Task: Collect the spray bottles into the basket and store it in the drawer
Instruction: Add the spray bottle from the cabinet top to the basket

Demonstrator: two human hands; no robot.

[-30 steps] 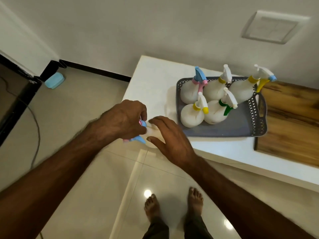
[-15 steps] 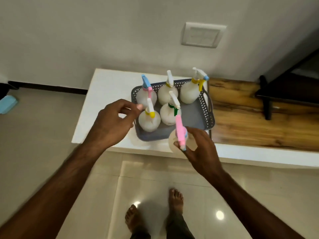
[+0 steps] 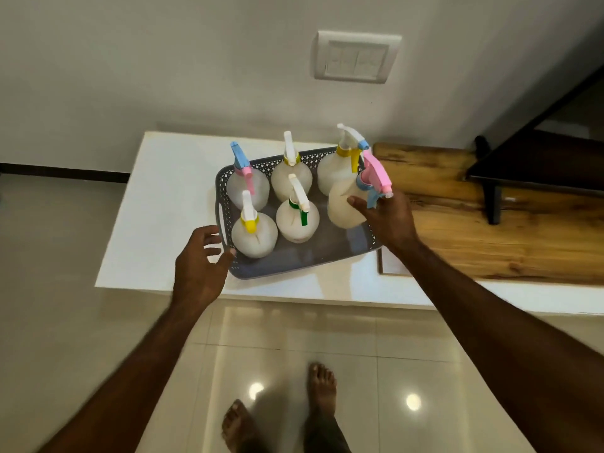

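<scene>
A grey perforated basket (image 3: 277,268) sits on the white counter (image 3: 163,204) and holds several white spray bottles with coloured triggers. My right hand (image 3: 389,220) grips another white bottle with a pink and blue trigger (image 3: 346,204), upright over the basket's right end. My left hand (image 3: 199,259) reaches the basket's left end with relaxed fingers, thumb touching the rim near the handle cut-out. Inside stand a yellow-collared bottle (image 3: 253,237), a green-trigger bottle (image 3: 297,220) and a blue and pink one (image 3: 246,188).
A wooden surface (image 3: 490,237) adjoins the counter on the right, with a dark stand (image 3: 529,168) on it. A switch plate (image 3: 356,57) is on the wall behind. The tiled floor and my bare feet (image 3: 281,416) lie below the counter's front edge.
My right hand has carried the pink-trigger bottle from the counter's front edge up over the basket's right end. My left hand let go of it earlier and has dropped to the basket's left rim.
</scene>
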